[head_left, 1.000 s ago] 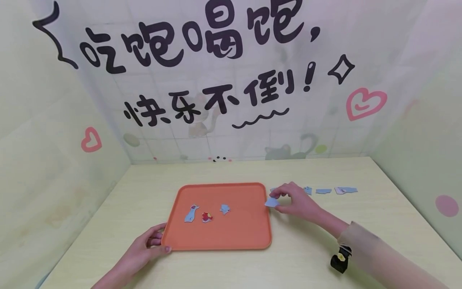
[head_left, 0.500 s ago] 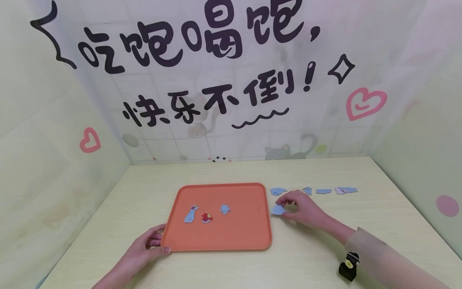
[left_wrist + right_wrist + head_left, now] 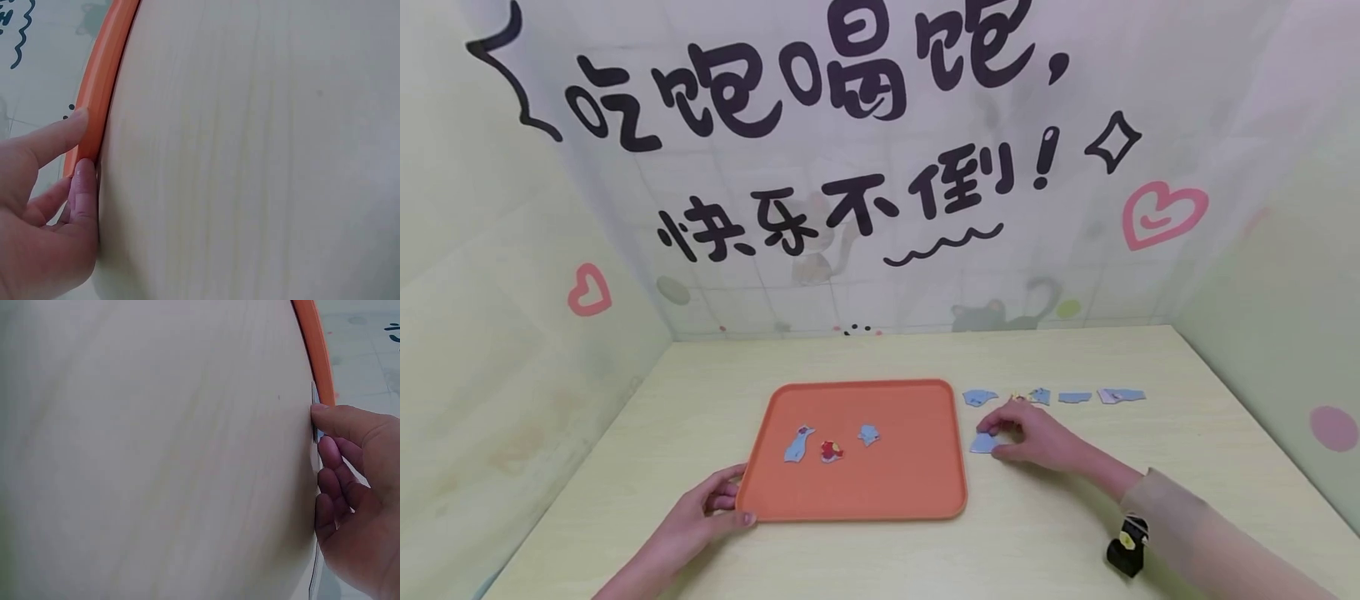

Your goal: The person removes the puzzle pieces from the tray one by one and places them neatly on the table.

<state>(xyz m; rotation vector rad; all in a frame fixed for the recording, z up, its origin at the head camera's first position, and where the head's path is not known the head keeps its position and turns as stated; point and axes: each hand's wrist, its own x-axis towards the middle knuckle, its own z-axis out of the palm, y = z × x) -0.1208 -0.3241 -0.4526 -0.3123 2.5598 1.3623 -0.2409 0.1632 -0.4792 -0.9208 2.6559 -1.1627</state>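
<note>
An orange tray (image 3: pixel 895 487) lies on the table, and my left hand (image 3: pixel 696 512) grips its near left corner. In the left wrist view the thumb presses the tray's rim (image 3: pixel 100 94) while other fingers touch it from the side. My right hand (image 3: pixel 1033 437) pinches a light blue puzzle-like piece (image 3: pixel 982 444) at the table, just right of the tray. Seen from the right wrist, that piece (image 3: pixel 315 394) appears thin and edge-on by the thumb. On the tray sit a long blue piece (image 3: pixel 798 447), a red piece (image 3: pixel 831 452) and a small blue piece (image 3: pixel 868 434).
Behind the right hand, a row of pieces runs along the table: a blue one (image 3: pixel 979 397), a patterned one (image 3: pixel 1040 396), a plain strip (image 3: pixel 1075 397) and a long one (image 3: pixel 1122 395). The hand partly covers this row. A printed backdrop (image 3: pixel 850 292) stands behind the table.
My right hand has moved the blue piece from above the tray's right rim rightward and toward me, down to the table. The left hand and tray stay put.
</note>
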